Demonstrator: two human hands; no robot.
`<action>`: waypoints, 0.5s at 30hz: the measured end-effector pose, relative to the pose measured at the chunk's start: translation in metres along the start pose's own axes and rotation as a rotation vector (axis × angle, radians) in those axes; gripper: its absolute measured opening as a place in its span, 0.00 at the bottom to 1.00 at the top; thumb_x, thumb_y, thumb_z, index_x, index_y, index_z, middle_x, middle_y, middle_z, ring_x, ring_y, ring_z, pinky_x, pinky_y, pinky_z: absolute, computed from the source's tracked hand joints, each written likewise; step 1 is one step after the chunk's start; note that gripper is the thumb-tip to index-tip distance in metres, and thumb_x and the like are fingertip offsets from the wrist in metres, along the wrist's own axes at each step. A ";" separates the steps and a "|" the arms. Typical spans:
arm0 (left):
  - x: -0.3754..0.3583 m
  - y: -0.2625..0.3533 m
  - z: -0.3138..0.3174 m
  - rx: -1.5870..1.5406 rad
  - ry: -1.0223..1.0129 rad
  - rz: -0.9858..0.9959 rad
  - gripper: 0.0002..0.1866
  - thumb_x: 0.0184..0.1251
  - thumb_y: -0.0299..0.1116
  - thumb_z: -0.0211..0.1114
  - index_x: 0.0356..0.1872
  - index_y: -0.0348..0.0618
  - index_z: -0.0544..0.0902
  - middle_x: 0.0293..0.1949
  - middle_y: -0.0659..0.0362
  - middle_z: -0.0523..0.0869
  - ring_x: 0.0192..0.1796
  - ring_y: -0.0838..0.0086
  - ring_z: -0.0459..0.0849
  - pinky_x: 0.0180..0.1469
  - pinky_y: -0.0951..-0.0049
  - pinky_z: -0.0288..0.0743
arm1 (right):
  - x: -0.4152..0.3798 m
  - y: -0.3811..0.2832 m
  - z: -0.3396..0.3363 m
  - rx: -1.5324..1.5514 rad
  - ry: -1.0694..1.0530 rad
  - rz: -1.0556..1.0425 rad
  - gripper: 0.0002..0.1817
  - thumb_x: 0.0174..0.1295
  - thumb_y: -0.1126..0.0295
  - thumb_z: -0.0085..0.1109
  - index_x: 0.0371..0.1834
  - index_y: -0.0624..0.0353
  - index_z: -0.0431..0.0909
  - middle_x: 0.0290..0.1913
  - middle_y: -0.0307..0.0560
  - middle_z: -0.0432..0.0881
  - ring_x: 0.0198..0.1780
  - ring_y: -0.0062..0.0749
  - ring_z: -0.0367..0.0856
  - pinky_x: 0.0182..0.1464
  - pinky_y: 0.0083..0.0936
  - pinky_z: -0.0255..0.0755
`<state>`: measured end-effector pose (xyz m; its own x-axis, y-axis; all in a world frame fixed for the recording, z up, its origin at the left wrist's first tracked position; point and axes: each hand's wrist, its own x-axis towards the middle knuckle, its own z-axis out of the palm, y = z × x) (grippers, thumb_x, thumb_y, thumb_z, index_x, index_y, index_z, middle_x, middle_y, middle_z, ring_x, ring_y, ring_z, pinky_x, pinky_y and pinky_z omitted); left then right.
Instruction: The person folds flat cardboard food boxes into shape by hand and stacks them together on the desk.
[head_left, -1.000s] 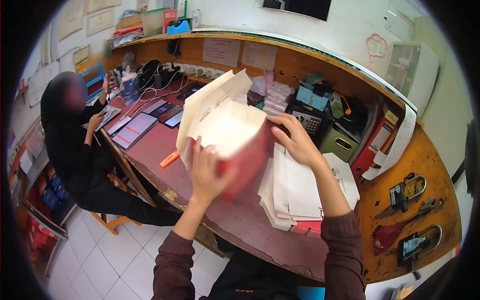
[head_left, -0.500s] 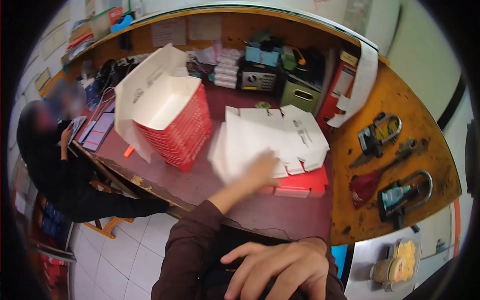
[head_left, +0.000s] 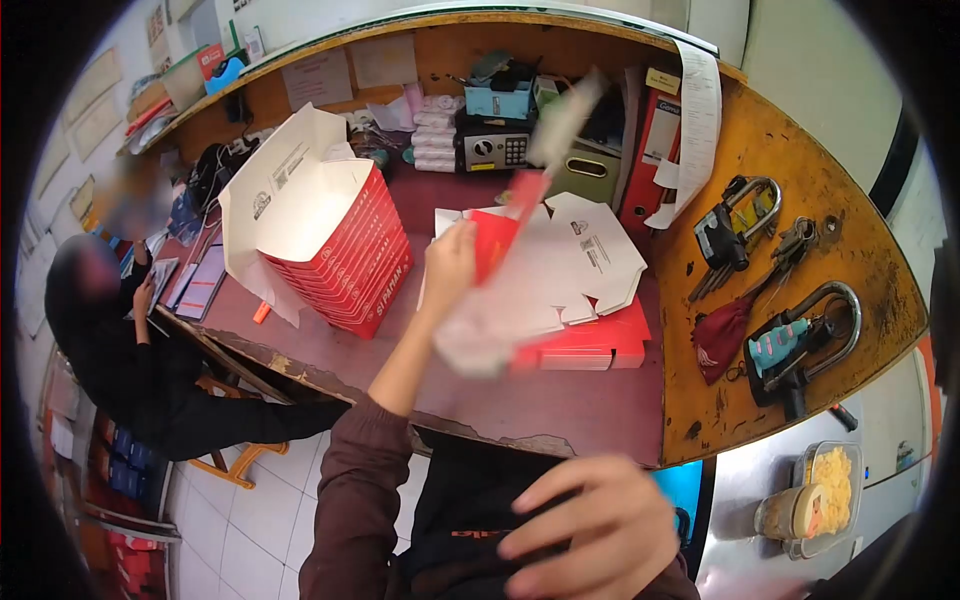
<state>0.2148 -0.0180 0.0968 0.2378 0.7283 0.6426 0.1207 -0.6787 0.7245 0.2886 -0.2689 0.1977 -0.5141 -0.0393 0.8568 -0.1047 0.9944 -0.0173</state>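
Observation:
My left hand (head_left: 450, 265) grips a flat cardboard box blank (head_left: 497, 245), lifted and tilted over the desk. Its red and white faces are smeared by motion. Beneath it lies a pile of flat box blanks (head_left: 603, 255), white sides up with a printed logo, red ones showing at the lower edge. Left of that hand stands a tall stack of nested red boxes (head_left: 350, 255), with white insides and raised white flaps. Close to my body, my right hand (head_left: 595, 530) hangs in front of the dark apron with its fingers spread, holding nothing.
Across the desk (head_left: 480, 405) sit a small safe (head_left: 497, 150), a green box file (head_left: 590, 178) and a red binder (head_left: 655, 150). Padlocks (head_left: 805, 345) and keys lie on the wooden ledge at right. A seated person (head_left: 125, 340) in black is at left.
My left hand has risen from the pile and moved left, bringing up one box blank. My right hand has shifted slightly right and down, its fingers still apart.

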 end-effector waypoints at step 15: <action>-0.069 0.083 -0.031 -0.594 -0.157 -0.079 0.17 0.58 0.18 0.57 0.50 0.29 0.69 0.46 0.53 0.77 0.43 0.71 0.80 0.43 0.72 0.80 | -0.111 0.015 -0.012 0.744 1.371 0.848 0.14 0.62 0.68 0.50 0.48 0.61 0.66 0.31 0.38 0.75 0.25 0.14 0.70 0.24 0.11 0.65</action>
<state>0.1789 -0.1215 0.1199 0.3949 0.7211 0.5693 -0.4025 -0.4213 0.8127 0.3543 -0.2483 0.1084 0.3443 0.9028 0.2576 -0.7409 0.4298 -0.5161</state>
